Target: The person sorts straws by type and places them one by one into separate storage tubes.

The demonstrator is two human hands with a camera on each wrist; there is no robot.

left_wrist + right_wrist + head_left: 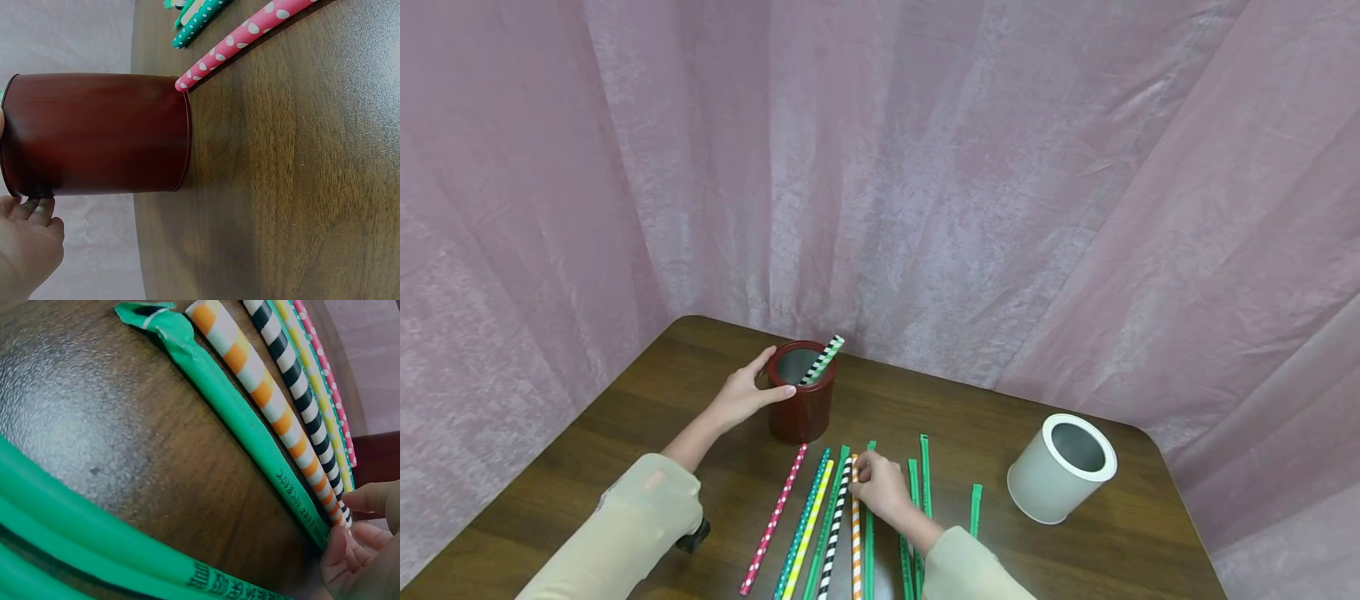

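Left hand: the left hand (pixel 747 396) is wrapped around the rim and side of the red tin (pixel 802 392), thumb on the near side, fingers on the far side; the tin is grasped.
Red tin: it stands upright on the desk (pixel 625 433), towards the back left; a green-and-white striped straw (pixel 822 360) leans inside it, its tip sticking out over the rim.
Right hand: the right hand (pixel 880 487) is laid on the row of straws, its fingertips (pixel 350 540) closed around the top end of the orange-and-white striped straw (pixel 855 533).
Straw row: beside the orange one, to the left, lie a black-and-white straw (pixel 837 525), a yellow one (pixel 808 529), a teal dotted one (pixel 805 517) and a pink dotted one (pixel 772 521).
Green wrapped straws: several (pixel 924 475) are laid to the right of the hand.
White tin: it (pixel 1060 468) stands tilted at the right of the desk, well apart from the hands.
Backdrop: a pink curtain (pixel 925 167) hangs behind the desk.
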